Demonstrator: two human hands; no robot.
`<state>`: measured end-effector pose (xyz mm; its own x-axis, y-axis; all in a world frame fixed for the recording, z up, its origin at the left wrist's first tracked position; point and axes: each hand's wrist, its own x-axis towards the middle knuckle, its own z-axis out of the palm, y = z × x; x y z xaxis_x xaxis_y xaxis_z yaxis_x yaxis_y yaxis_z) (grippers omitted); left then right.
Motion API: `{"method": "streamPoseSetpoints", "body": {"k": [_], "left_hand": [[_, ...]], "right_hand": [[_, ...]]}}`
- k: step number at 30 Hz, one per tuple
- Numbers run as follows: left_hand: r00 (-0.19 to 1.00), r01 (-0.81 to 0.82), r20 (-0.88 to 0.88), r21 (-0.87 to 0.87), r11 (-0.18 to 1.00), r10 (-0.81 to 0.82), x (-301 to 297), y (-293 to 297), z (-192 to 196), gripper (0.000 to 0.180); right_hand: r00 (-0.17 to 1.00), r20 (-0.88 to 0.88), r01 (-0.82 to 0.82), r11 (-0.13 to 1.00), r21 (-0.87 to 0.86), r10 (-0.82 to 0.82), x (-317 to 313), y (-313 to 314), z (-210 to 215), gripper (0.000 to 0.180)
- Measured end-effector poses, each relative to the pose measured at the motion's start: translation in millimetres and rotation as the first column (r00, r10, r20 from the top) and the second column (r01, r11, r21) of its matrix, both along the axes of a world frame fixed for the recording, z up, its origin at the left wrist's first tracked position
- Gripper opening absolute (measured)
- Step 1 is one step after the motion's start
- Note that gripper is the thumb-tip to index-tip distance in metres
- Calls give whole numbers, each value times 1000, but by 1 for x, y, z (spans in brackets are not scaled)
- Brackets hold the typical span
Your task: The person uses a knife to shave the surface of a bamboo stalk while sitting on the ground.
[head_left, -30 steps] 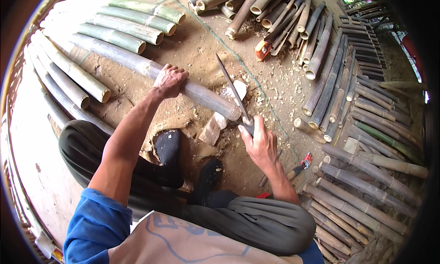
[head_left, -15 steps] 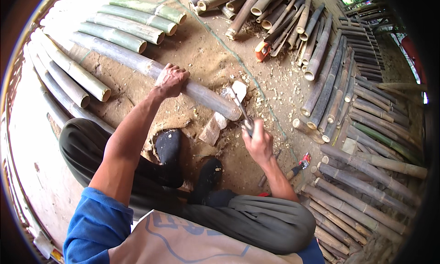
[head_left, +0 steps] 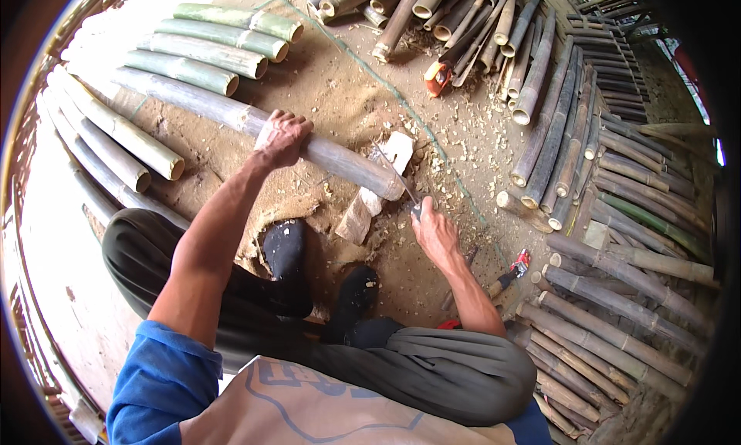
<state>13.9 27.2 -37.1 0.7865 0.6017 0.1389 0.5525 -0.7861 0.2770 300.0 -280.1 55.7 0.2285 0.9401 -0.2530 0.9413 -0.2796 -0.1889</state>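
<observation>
A long grey bamboo pole (head_left: 351, 165) slants from the upper left down to a pale wooden block (head_left: 358, 216) in front of my feet. My left hand (head_left: 284, 138) is wrapped over the pole, a short way up from its near end. In my right hand (head_left: 437, 229) is a knife (head_left: 402, 182), gripped by its dark handle. Its thin blade points up and left and lies across the end of the pole, at or very near the rim. Beyond the pole's end sits a second pale piece of wood (head_left: 399, 150).
Cut green bamboo lengths (head_left: 231, 40) lie at the upper left, paler ones (head_left: 127, 136) nearer me. Stacked bamboo (head_left: 617, 298) lines the right side. An orange tool (head_left: 438, 77) and a red-and-black tool (head_left: 512, 269) rest on the ground. Shavings and a green cord (head_left: 401, 101) run across the dirt.
My right hand has turned, and the knife blade now lies lower and flatter across the pole's end. My left hand keeps its hold. The whole view has shifted slightly.
</observation>
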Motion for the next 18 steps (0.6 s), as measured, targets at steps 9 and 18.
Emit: {"method": "streamPoseSetpoints", "body": {"k": [9,18], "left_hand": [[997,-3,-83,-29,1000,1,-7,-3,10,17],[996,-1,-91,-30,1000,-2,-1,7,26,20]], "right_hand": [[977,-190,-28,939,343,99,-50,24,80,30],[992,-117,-36,986,165,56,-47,30,79,28]]}}
